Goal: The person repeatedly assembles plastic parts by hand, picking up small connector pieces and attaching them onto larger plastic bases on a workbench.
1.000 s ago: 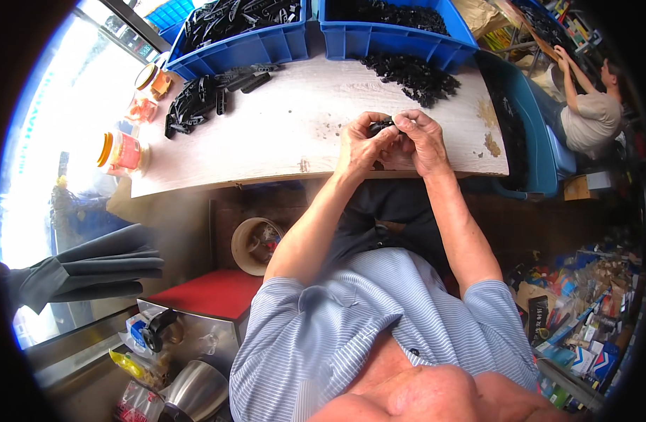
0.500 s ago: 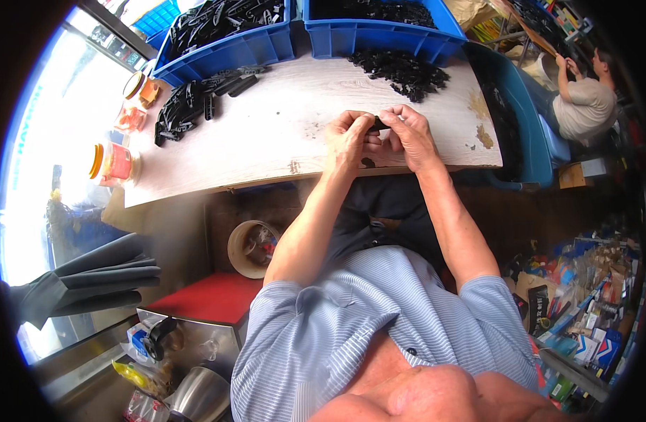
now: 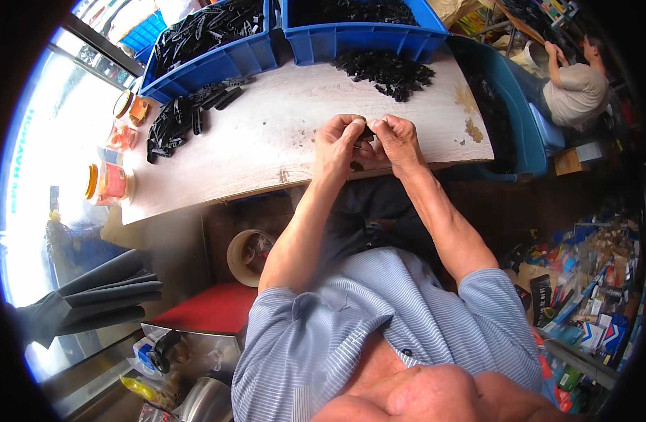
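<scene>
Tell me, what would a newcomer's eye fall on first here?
Probably the two big blue bins full of black parts at the far side of the pale table, with loose black heaps lying before them. Next, the left hand and right hand, meeting above the near edge, fingertips on a small dark piece. The bright red top at lower left also stands out.

Sm blk part (image 3: 367,132), mostly hid, btwn L hand (image 3: 337,144) & R hand (image 3: 400,143).

The left hand (image 3: 335,148) and right hand (image 3: 401,144) pinch a small black piece (image 3: 368,131) over the pale table (image 3: 231,151). Beyond them, a heap of black parts (image 3: 386,74) lies before a blue bin (image 3: 368,44).
</scene>
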Demonstrator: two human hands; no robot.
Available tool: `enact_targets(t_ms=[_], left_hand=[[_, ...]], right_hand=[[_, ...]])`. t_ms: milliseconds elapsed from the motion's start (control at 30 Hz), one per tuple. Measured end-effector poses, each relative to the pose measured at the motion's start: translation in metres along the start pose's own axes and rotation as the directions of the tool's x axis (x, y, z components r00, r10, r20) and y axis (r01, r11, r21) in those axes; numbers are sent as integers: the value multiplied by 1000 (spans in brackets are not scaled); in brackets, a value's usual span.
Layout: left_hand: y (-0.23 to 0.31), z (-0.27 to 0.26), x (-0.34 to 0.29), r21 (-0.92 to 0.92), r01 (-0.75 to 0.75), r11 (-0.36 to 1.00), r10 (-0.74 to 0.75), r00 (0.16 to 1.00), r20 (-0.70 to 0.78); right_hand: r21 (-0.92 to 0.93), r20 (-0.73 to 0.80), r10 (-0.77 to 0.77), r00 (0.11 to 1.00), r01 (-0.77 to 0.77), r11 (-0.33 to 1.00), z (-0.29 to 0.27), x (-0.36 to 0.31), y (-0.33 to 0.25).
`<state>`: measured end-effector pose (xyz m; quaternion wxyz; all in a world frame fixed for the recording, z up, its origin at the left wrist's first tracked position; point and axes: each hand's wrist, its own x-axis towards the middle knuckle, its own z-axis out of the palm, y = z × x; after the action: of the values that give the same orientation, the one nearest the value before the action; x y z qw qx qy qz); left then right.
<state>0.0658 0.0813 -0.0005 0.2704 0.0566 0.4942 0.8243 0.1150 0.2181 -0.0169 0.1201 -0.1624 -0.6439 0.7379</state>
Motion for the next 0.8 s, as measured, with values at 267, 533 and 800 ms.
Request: enact_targets(t_ms=[267, 533, 800], left_hand=[[-6, 23, 66, 889, -447, -99, 529, 733, 428], [-20, 21, 101, 834, -459, -305, 390, 739, 549], [-19, 19, 107, 800, -532, -279, 483, 642, 595]], right_hand=[[180, -242, 107, 964, -64, 982, -57, 5, -38], [169, -720, 4, 694, 169, 971, -149, 47, -88], [135, -407, 164, 899, -119, 984, -106, 31, -45]])
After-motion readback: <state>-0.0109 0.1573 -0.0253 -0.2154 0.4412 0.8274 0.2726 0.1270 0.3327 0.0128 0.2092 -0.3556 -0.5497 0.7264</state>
